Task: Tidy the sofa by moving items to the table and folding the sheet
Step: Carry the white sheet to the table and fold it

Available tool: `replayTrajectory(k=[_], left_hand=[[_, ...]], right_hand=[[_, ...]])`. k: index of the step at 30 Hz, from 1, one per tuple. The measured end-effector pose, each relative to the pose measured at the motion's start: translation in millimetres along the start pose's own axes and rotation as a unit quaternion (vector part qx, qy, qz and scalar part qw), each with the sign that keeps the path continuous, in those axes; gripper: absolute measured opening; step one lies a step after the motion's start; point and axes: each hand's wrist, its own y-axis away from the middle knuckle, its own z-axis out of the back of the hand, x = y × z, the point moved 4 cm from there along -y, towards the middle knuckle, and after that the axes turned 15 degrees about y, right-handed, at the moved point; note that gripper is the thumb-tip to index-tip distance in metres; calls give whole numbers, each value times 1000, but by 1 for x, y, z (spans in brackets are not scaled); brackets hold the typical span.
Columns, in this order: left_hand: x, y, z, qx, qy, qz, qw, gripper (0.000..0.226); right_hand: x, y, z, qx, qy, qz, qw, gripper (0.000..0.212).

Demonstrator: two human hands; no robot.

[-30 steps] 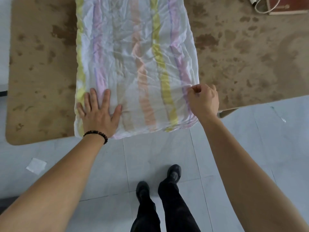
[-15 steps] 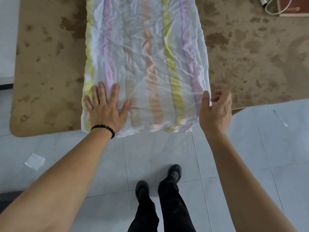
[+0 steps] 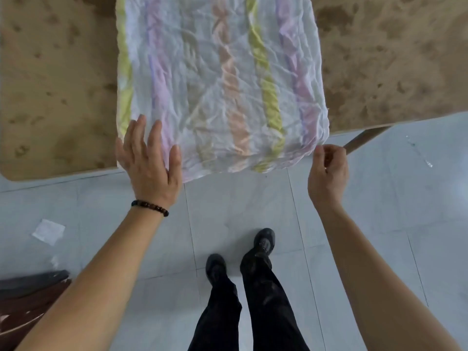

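The striped sheet [image 3: 222, 82] lies folded on the table [image 3: 50, 84], its near edge overhanging. The left hand [image 3: 149, 160] presses flat on its corner; the right hand [image 3: 328, 171] hangs beside it, fingers [image 3: 319, 151] loosely curled, grasping nothing. Lifting that palm might let the thin cloth slide floorward.

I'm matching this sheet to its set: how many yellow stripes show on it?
2 on the white pastel-striped crinkled sheet: one yellow stripe along its left edge, another yellow stripe right of centre, beside the orange one. The sheet is folded and cropped, so more may be hidden.
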Motion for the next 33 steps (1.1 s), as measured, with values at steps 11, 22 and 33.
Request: replayTrajectory(k=[11,22,33], left_hand=[[50,46,-10,-25,300,419,856,35],[54,102,1,24,267,454,850,16],[68,128,20,4,231,429,873,14]], right_hand=[[-6,14,-39,52,-70,7,996,17],[-9,18,-29,37,-122,-50,991,19],[-34,18,-16,34,-69,-18,997,17]])
